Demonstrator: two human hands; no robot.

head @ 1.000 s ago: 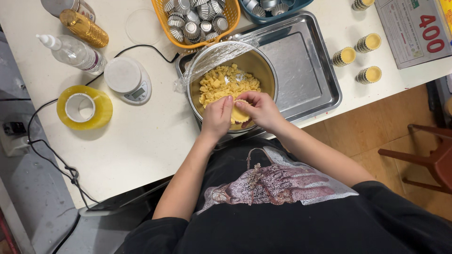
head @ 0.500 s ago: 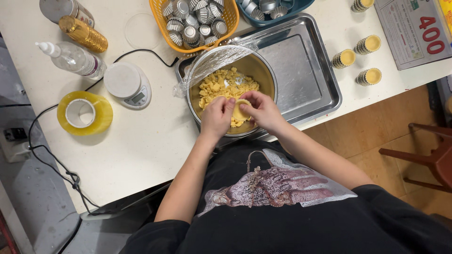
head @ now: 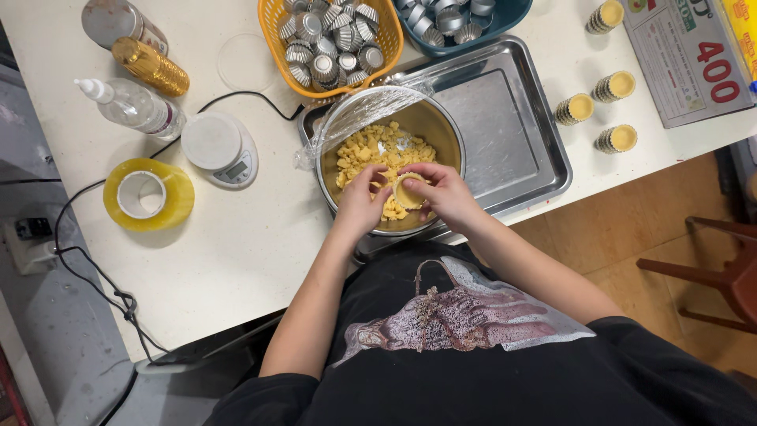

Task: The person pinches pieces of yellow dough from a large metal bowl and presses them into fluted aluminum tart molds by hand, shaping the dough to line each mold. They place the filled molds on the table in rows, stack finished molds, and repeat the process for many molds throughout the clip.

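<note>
A pale speckled counter (head: pixel 236 268) stands over wood flooring. At its 12 o'clock edge, an orange basket (head: pixel 272 47) holds fluted metal tins. A steel bowl (head: pixel 445 130), part-wrapped in film, sits on a tray (head: pixel 512 118), full of yellow dough crumbs. Left hand (head: pixel 361 207) and right hand (head: pixel 443 193) pinch 1 dough-lined tart shell (head: pixel 408 192) over it.

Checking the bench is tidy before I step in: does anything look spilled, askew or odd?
Nothing is spilled. The only oddity is the cling film, peeled halfway back and bunched over the left rim of the metal bowl. Both hands, left hand and right hand, hold a small dough-lined tart tin above it.
</note>
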